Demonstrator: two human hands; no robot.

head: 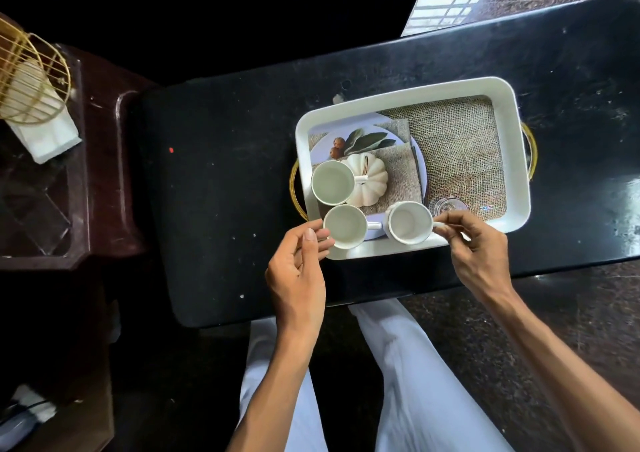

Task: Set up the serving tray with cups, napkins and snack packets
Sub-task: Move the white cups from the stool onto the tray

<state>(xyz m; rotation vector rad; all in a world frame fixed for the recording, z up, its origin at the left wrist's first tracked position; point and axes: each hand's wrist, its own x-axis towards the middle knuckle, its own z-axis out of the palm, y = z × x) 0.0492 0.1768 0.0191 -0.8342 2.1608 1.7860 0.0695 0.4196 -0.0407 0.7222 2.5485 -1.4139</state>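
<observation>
While the white tray [512, 146] sits on the dark tabletop [225, 181] with three cups along its near-left side, the right hand [474, 254] pinches the right cup's [408, 223] handle, and the left hand [298, 268], fingers loosely curled, seems to touch the middle cup [344, 226].

Gold wire holder [26, 77] cut off by left frame edge; white napkins [45, 129] partly hidden behind its wires. Right hand [476, 254] fingertips cover the near-right cup [408, 222] handle end, so the grip there is unclear. Left hand [298, 271] hides the tray [512, 160] near-left corner. Small logo on the tray print, near right, too small to read. Blurry object at bottom-left corner, unidentifiable. Far-left area black, nothing resolvable.
</observation>
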